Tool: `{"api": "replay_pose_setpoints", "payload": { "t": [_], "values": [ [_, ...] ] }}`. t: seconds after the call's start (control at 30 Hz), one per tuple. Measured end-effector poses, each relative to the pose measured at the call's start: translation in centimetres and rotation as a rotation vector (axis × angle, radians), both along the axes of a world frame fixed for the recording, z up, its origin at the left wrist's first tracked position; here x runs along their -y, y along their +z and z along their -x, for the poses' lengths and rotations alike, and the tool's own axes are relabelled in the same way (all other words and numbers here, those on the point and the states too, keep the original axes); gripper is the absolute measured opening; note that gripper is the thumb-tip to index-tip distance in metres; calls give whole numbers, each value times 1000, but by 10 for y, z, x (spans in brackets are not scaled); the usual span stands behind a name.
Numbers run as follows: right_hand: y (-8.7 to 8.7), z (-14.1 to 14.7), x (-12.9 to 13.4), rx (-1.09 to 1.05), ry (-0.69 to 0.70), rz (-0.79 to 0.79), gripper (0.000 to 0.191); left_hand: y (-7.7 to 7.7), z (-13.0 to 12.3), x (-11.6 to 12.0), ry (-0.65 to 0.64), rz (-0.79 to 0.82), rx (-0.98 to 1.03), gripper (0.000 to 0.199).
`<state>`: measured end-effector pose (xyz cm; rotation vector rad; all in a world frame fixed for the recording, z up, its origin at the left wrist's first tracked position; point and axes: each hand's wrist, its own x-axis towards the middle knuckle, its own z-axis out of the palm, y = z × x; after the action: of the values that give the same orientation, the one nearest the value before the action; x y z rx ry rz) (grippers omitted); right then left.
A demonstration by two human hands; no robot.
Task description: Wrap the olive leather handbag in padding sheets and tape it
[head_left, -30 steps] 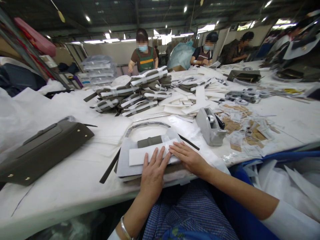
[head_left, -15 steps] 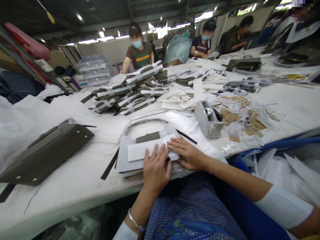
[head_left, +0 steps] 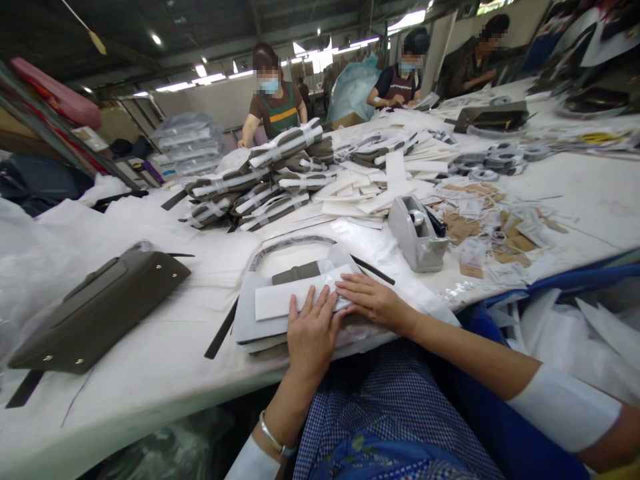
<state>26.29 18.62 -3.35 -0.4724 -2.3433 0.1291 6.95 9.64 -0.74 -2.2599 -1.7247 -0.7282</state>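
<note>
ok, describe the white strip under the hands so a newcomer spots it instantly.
On the white table, in front of the wearer, lies a partly covered bag with its arched handle pointing away. The white strip lies flat across that bag, the left hand on it and the right hand at its right end. Unlike the loose strips heaped farther back, it lies under hands.

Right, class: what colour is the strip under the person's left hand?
The strip is white; it shows best in the head view.
</note>
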Motion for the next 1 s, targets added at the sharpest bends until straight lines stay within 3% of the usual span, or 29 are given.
{"api": "replay_pose_setpoints", "payload": {
  "t": [0.23, 0.33, 0.47, 0.53, 0.63, 0.77, 1.0],
  "values": [
    [-3, 2, 0, -32, -8, -23, 44, -17, 1, -7, -12, -190, 5, 31],
    [7, -1, 2, -11, 10, 0, 46, -18, 2, -6, -21, -220, -3, 31],
    [19, -25, 22, 74, 35, 9, 60, -19, 2, -6, -30, -214, -13, 34],
    [15, -41, 38, 133, 48, -11, 66, -20, 3, -6, -34, -202, -10, 36],
    [-2, -54, 57, 226, 41, -46, 60, -22, 3, -6, -37, -192, -1, 38],
    [-23, -46, 61, 218, 4, -85, 49, -23, 3, -5, -36, -197, 1, 38],
    [-24, -29, 59, 68, -52, -122, 32, -24, 3, -4, -35, -224, -26, 38]
  ]
}}
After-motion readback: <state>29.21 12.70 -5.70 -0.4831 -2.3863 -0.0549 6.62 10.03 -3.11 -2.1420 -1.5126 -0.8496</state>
